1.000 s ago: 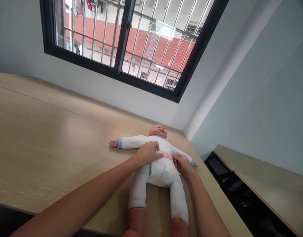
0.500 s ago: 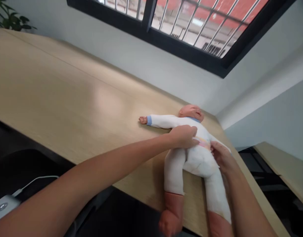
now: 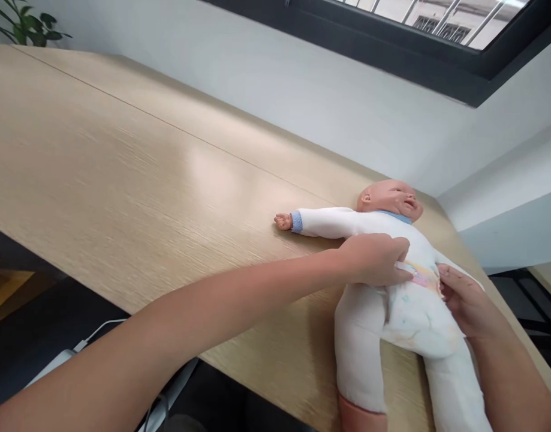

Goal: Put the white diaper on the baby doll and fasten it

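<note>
Lower right of frame, the soft, light baby doll [image 3: 392,240] lies on the tabletop [image 3: 122,162]; left hand [image 3: 376,259] and right hand [image 3: 466,297] pinch its diaper [image 3: 414,306] waistband, the best hold.

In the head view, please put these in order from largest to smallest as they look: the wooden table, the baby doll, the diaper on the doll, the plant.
1. Wooden table, by far the largest.
2. Baby doll.
3. Diaper, between the left hand and right hand.
4. Plant, smallest as seen, but it is far off and cut by the frame edge, so its true size is unsure.
</note>
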{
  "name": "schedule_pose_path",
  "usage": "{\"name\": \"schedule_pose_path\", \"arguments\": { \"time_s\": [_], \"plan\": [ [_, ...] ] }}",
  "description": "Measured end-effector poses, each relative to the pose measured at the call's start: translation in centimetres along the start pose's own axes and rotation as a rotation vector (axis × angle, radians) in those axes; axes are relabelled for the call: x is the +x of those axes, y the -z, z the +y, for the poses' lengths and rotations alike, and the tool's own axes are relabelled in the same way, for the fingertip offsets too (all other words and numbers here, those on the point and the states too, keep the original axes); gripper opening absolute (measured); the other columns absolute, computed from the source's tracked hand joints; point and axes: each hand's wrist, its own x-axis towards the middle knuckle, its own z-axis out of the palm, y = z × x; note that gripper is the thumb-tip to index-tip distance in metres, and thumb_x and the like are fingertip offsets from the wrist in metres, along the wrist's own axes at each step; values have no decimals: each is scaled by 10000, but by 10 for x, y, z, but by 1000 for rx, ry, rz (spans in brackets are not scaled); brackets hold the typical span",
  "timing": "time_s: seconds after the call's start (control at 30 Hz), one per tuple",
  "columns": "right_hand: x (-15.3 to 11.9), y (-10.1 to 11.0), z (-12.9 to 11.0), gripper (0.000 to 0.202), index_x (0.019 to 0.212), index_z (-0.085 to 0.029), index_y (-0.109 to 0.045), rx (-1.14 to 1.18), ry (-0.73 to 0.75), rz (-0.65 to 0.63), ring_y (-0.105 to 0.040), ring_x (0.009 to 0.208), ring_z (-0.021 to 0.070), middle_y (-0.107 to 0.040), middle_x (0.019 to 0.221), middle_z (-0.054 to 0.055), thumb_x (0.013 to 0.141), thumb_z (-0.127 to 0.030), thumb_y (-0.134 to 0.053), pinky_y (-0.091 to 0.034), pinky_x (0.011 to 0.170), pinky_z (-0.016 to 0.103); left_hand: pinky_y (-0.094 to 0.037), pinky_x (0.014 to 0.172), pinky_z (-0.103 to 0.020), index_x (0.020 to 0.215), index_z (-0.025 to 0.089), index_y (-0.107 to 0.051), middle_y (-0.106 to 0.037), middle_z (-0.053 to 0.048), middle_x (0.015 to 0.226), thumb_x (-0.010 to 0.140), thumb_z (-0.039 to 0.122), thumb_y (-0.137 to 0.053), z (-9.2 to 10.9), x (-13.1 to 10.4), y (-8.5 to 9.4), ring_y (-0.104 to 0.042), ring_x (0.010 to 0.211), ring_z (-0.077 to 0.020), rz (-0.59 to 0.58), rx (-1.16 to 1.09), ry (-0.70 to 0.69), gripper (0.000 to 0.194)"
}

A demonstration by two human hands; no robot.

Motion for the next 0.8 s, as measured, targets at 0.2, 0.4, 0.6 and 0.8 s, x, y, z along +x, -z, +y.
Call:
{"name": "schedule_pose_path", "arguments": {
  "time_s": [0.2,0.4,0.6,0.8],
  "plan": [
    [-6,-10,-7,355,696,-240,-618,30,-7,-3,-343,459,108,-422,553,-14,632,-476,-876,-228,445,271,-449,677,-364,982,246,-577,-696,-65,977,869,446,-625,0,-2,2,-626,883,-235,6,-53,22,235],
    [-10,-21,-12,358,698,-228,-579,39,31,-38,-283,456,87,-400,525,-52,673,-469,-843,-182,448,262,-425,656,-365,975,212,-598,-699,-98,1012,854,421,-645,2,-3,3,-616,855,-241,32,-52,17,246],
    [-6,-26,-13,396,693,-215,-519,34,63,-111,-259,443,70,-381,508,-82,708,-481,-812,-195,431,233,-400,628,-347,946,203,-588,-697,-83,953,818,416,-678,3,-3,3,-609,823,-235,54,-52,20,264],
    [0,-26,-14,400,650,-206,-487,-7,145,-181,-276,440,66,-390,488,-83,745,-459,-782,-188,452,229,-344,565,-306,838,213,-537,-674,-23,799,819,460,-645,-4,-1,-3,-558,678,-179,106,-45,-27,270]
  ]
}}
